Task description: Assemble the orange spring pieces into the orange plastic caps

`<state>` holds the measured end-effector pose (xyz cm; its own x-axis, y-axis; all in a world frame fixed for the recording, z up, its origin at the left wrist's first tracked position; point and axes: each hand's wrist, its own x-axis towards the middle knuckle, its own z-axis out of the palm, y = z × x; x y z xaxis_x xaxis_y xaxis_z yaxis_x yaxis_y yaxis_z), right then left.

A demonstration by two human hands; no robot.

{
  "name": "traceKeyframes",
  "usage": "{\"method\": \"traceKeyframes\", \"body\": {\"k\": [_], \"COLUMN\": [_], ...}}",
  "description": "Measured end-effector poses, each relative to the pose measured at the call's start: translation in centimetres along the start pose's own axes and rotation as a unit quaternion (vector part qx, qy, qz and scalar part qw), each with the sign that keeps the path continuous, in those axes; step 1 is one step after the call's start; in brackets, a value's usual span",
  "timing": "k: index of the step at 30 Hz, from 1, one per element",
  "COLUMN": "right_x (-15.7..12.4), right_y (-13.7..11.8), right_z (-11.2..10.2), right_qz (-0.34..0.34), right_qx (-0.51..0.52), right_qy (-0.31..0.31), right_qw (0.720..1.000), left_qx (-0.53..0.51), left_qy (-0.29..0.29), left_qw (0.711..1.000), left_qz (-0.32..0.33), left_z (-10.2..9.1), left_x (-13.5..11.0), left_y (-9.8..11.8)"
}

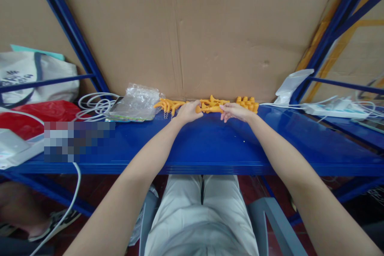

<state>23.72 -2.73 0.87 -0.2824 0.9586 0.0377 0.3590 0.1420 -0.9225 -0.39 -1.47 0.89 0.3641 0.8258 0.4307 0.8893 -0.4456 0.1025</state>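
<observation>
Small orange plastic parts lie in a row along the back of a blue metal shelf (210,148), against a cardboard wall. My left hand (188,112) is curled around one end of an orange part (211,108), and my right hand (235,111) pinches its other end with the fingertips. One cluster of orange pieces (168,105) lies left of my left hand. Another cluster of orange pieces (247,103) sits just behind my right hand. A few small metal springs (166,115) lie by the left cluster.
A crumpled clear plastic bag (136,102) and a coiled white cable (96,106) lie left of the parts. A white tote bag (33,76) and red bag (42,114) sit far left. A white power strip (330,108) with cables lies at the right.
</observation>
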Motion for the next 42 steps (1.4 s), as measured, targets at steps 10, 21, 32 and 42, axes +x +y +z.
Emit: {"method": "traceKeyframes", "body": {"k": [10,21,32,42], "right_x": [0.2,0.2,0.3,0.7], "right_y": [0.3,0.3,0.1,0.7], "right_z": [-0.3,-0.9,-0.5,-0.6], "right_qz": [0.016,-0.028,-0.038,-0.038], "right_qx": [-0.041,-0.054,-0.079,-0.091], "right_qy": [0.019,0.030,0.045,0.039], "right_qw": [0.999,0.998,0.995,0.994], "left_qx": [-0.001,0.014,0.004,0.012], "left_qy": [0.007,0.008,0.011,0.007], "left_qw": [1.000,1.000,1.000,1.000], "left_qz": [0.000,-0.011,-0.004,0.000], "left_z": [0.1,0.2,0.1,-0.2], "left_x": [0.1,0.1,0.0,-0.1], "left_y": [-0.2,-0.4,-0.2,-0.1]}}
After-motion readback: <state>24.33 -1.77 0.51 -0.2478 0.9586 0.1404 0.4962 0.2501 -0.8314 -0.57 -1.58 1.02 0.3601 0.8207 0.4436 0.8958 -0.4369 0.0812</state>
